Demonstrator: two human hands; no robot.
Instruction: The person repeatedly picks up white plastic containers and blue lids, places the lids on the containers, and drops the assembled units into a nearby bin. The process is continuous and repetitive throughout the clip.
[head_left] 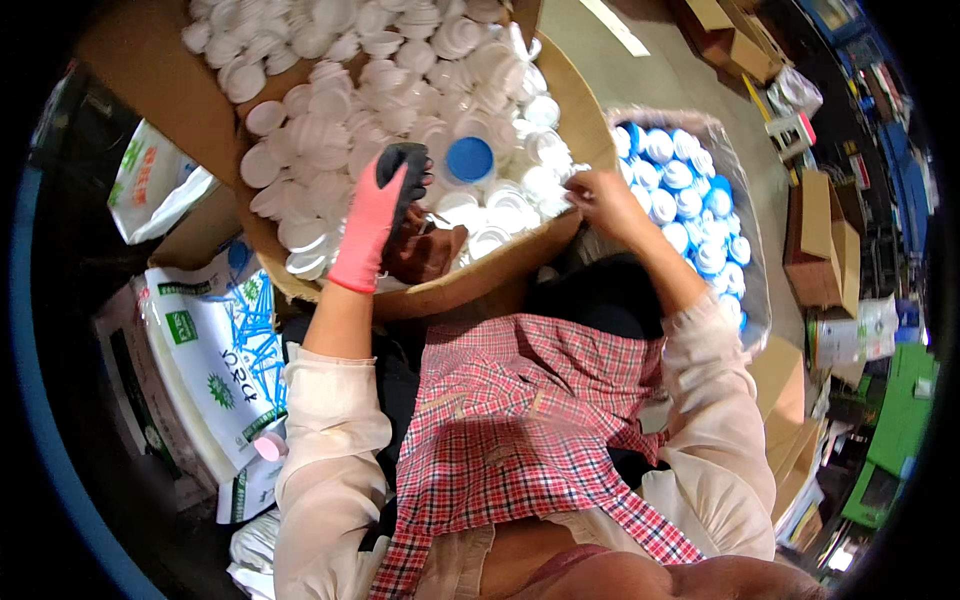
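A big cardboard box (440, 296) in front of me is heaped with white plastic caps (330, 110). One round blue disc (469, 158) stands out among them. My left hand (392, 185), in a pink glove with black palm and fingers, is over the near left of the heap. Its fingers are curled in, and what they hold, if anything, is hidden. A crumpled reddish-brown piece (432, 253) lies just below it at the box's near wall. Bare, my right hand (604, 203) is at the box's right rim with thumb and fingers pinched together; anything between them is too small to name.
A plastic-lined bin (745, 200) of blue-and-white caps (690, 195) stands right of the box. To the left is a white printed sack (205, 370) with thin blue plastic strips (258, 330) and a pink cap (269, 446). Open cardboard boxes (822, 240) stand farther right.
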